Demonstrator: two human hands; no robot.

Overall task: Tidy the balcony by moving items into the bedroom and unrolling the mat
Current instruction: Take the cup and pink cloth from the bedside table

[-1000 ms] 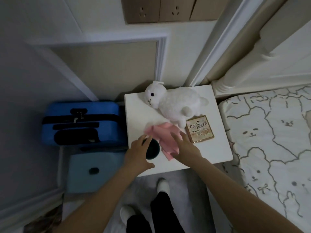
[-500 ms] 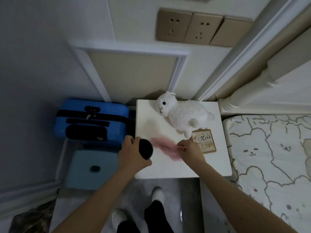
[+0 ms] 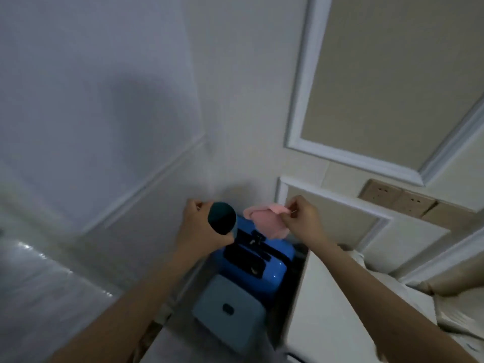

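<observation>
Both hands have lifted off the desk since the earlier frames, and the view has swung left toward the wall corner, so the plush lamb and the small box are out of sight.

From the head camera, the left hand (image 3: 199, 226) is wrapped around a dark teal cylinder (image 3: 222, 218), whose round end faces the camera. Its fingers curl round the far side. The right hand (image 3: 301, 218) pinches the edge of a pink cloth (image 3: 264, 221) between thumb and fingers, and the cloth hangs loose below the grip. Cylinder and cloth are both held in the air above the blue suitcase (image 3: 262, 260), close to each other but apart.

That suitcase stands against the wall, with a pale blue stool (image 3: 230, 310) just in front of it on the near side. Right of the suitcase, the desk (image 3: 327, 297) shows only its white top under the right forearm. Beige wall sockets (image 3: 398, 199) sit on the wall above and right of the suitcase. Blur softens the details.
</observation>
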